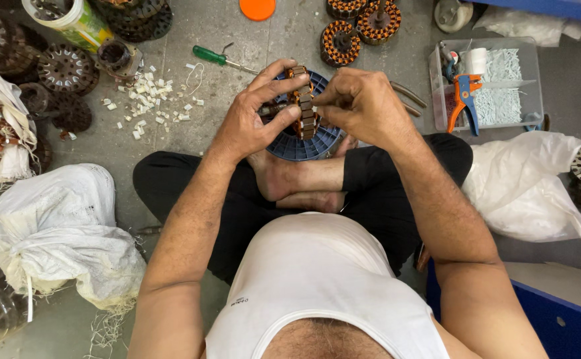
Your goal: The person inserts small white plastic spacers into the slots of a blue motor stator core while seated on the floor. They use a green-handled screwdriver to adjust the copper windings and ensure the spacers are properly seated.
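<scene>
**Entry: wound stator held on edge over blue spool, seated floor work**

- Item in hand: 1 round copper-wound motor stator with dark steel teeth [303,103], held on edge between both hands, just above a blue ribbed plastic spool [303,143] that rests on the floor at the person's crossed feet.
- Left hand [254,116]: fingers spread around the stator's left face, thumb below; closed on the stator and on a short dark stub at its centre.
- Right hand [363,103]: fingertips pinched narrow on the stator's upper right rim; what they pinch, if anything, is too small to tell.
- Nearby: green-handled screwdriver [220,58] on the grey concrete floor [237,26]; scatter of small white plastic offcuts [151,100]; 3 finished copper-wound stators [360,26]; clear plastic tray [436,80] with orange-handled pliers [463,100]; white woven sack [58,233].

Risks, judged:
1. The stator, balanced on edge, could roll out of the grip onto the spool or feet if the left hand loosens.
2. The pinching fingertips could nick or kink fine winding wire against the steel teeth.
3. Bare feet sit close to loose offcuts and tools.
</scene>
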